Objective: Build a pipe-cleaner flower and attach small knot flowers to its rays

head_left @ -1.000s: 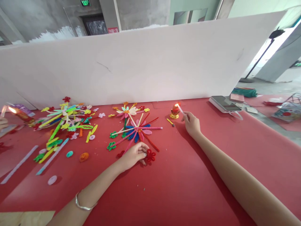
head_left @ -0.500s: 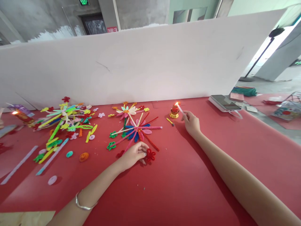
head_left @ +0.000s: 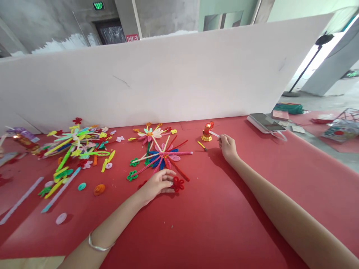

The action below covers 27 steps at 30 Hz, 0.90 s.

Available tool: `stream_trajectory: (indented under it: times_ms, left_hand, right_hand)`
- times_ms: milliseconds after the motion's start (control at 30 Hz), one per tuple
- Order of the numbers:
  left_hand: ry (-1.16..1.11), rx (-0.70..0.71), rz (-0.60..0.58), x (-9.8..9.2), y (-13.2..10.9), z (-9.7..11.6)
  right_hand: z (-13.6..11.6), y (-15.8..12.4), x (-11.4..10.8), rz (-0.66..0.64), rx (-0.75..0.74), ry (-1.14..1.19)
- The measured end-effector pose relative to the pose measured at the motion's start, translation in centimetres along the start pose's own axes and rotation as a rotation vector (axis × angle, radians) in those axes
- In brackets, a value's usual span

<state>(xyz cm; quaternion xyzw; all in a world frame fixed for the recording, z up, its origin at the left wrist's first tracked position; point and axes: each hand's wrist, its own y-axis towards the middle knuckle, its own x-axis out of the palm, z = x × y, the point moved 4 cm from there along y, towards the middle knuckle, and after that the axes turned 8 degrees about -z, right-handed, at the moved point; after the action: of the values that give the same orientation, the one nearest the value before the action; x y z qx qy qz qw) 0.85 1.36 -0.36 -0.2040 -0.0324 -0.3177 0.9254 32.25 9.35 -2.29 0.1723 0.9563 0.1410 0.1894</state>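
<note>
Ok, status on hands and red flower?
Left hand holds red pipe-cleaner flower. Right hand pinches pale stick, tip at red candle. Yellow stick lies near gold base.

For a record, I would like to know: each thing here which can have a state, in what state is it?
Left hand: closed on red flower
Right hand: closed on white stick
White stick: held, tip at red candle
Red candle: upright on gold base; flame unclear
Far-left candle: bright tip, apparently lit
White device: lying flat, cable attached
Yellow stick: lying on table
Exit sign: lit green
</note>
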Motion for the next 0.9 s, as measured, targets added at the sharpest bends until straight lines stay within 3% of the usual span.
stream_trajectory:
  times_ms: [100,167,367,467,600,700,900]
  left_hand:
    - [-0.085,0.000,0.010,-0.3,-0.1,0.2]
    - [-0.139,0.005,0.011,-0.4,-0.2,0.4]
    - [-0.206,0.057,0.017,-0.7,0.0,0.4]
    - [-0.182,0.085,0.064,-0.8,0.2,0.3]
    - [-0.131,0.117,0.122,-1.0,0.4,0.2]
    - [-0.117,0.113,0.135,-1.1,0.5,-0.1]
    - [-0.111,0.121,0.106,-1.1,0.6,-0.2]
  right_hand:
    - [-0.5,-0.3,0.5,0.013,0.082,0.182]
    - [-1.4,-0.7,1.3,-0.054,0.089,0.257]
    - [-4.4,-2.8,4.7,-0.375,0.082,0.368]
    - [-5.9,-4.3,6.6,-0.572,0.026,0.350]
    - [-7.1,-6.2,8.4,-0.774,0.056,0.385]
    - [-7.7,-6.9,8.7,-0.835,0.066,0.384]
    - [-8.7,-7.4,8.6,-0.826,0.050,0.287]
